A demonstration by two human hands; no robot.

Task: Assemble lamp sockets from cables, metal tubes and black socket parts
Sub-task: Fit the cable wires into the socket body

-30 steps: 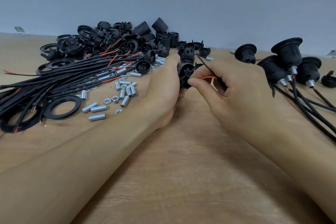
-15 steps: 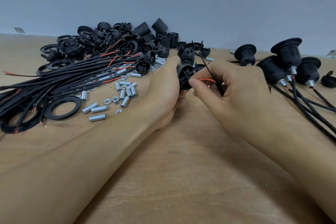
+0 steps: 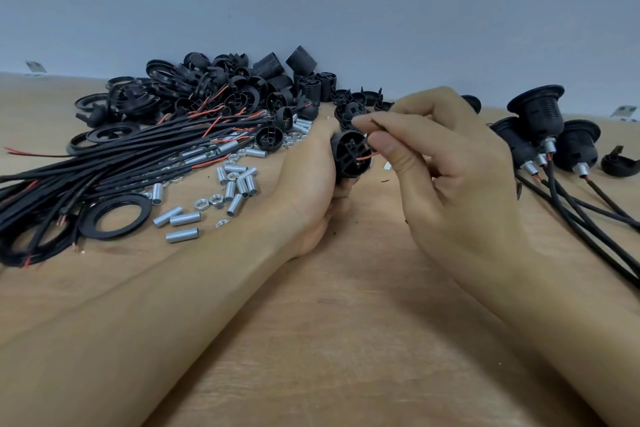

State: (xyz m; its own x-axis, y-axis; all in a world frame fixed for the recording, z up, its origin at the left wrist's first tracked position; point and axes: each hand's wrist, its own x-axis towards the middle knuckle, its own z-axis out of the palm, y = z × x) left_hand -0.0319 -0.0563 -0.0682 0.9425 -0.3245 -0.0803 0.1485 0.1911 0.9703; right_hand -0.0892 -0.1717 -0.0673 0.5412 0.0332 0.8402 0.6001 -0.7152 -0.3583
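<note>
My left hand (image 3: 308,180) grips a round black socket part (image 3: 349,156), its open inner face turned toward my right hand. My right hand (image 3: 436,163) pinches thin wires right beside it: a red wire (image 3: 365,157) runs from thumb and finger into the socket part, and a dark wire (image 3: 377,125) sticks out above the index finger. A bundle of black cables (image 3: 114,170) with red ends lies at the left. Short threaded metal tubes (image 3: 235,184) and nuts are scattered beside it. A heap of black socket parts (image 3: 221,90) sits at the back.
Several assembled sockets with cables (image 3: 540,135) stand at the right, their black cables trailing toward the near right edge. A loose black ring (image 3: 116,217) lies left of the tubes. A small black cap (image 3: 618,165) lies far right. The wall runs close behind the wooden table (image 3: 346,340).
My right hand has risen and shifted slightly right, lifting the dark wire's end above the socket part. The red wire stays at the socket's face. My left hand holds nearly still.
</note>
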